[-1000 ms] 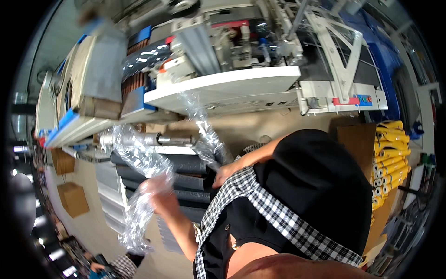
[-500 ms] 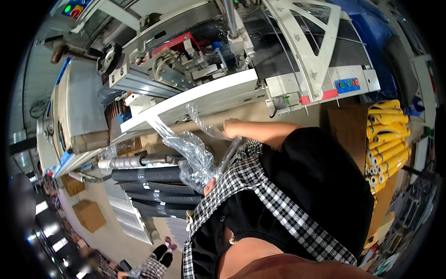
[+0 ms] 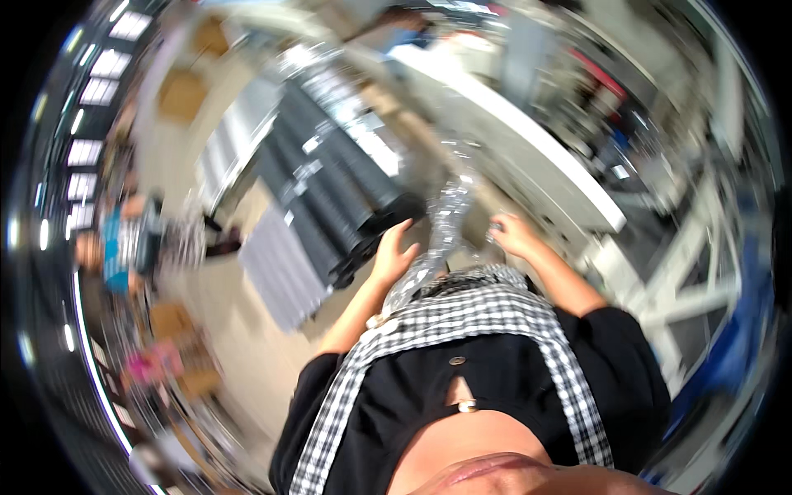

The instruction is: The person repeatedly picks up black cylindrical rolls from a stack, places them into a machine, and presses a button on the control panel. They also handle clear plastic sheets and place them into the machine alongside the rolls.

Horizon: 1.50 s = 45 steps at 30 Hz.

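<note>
one crinkly strip of clear plastic film (image 3: 451, 206) is running down to your checkered apron (image 3: 454, 320), between your two arms. your left grip (image 3: 392, 262) is sitting just left of it, thumb and fingers spreading apart, right near the ends of those black rolls (image 3: 326, 194). your right grip (image 3: 516, 237) is hovering on the other side, fingers curling, can't tell if it's pinching any film tho. white machine panel (image 3: 536, 144) is slanting past beyond it, kinda blurry.
</note>
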{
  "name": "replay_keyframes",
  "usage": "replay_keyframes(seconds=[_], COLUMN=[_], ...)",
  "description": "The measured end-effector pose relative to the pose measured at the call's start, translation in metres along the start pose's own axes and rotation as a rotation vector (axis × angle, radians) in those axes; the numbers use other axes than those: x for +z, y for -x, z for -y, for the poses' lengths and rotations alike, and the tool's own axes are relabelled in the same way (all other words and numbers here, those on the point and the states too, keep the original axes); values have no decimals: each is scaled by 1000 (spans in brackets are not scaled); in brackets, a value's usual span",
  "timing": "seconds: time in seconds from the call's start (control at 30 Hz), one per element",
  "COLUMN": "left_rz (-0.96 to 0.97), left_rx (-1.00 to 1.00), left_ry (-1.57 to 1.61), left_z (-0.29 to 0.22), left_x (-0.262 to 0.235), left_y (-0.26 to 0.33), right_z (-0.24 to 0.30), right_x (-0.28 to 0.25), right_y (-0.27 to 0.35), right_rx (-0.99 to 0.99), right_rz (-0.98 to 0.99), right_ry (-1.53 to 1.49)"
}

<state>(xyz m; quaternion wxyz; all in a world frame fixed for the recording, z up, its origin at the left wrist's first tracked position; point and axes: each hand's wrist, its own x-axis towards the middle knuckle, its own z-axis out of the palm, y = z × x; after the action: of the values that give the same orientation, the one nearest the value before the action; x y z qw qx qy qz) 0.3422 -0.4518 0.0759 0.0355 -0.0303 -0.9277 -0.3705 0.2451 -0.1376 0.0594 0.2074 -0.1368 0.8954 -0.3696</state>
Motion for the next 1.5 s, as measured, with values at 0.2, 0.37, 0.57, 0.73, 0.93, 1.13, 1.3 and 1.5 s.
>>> replay_keyframes(seconds=[0.2,0.37,0.57,0.73,0.93,1.13,1.3,1.5], left_rz=[-152,-479,-370,-317,-1436,-735,-569,-570], left_rx=[-512,-627,-924,-978,-1206,-771,-816,-579], left_ry=[313,464,426,833,1482,1053,1138,1063], left_z=[-17,40,115,123,227,292,311,250], left_x=[-151,-217,-187,-131,-269,-456,-451,-397], left_y=[66,121,146,137,207,213,130,120], right_z=[79,135,198,235,325,431,491,520], right_x=[19,34,101,186,245,259,291,336], right_y=[35,16,-56,-134,-171,-176,-198,-220], right_rx=[70,15,-341,-211,-79,-272,-257,-25], right_rz=[162,205,328,200,552,772,700,822], right_ry=[-16,20,-18,169,-686,-597,-557,-737])
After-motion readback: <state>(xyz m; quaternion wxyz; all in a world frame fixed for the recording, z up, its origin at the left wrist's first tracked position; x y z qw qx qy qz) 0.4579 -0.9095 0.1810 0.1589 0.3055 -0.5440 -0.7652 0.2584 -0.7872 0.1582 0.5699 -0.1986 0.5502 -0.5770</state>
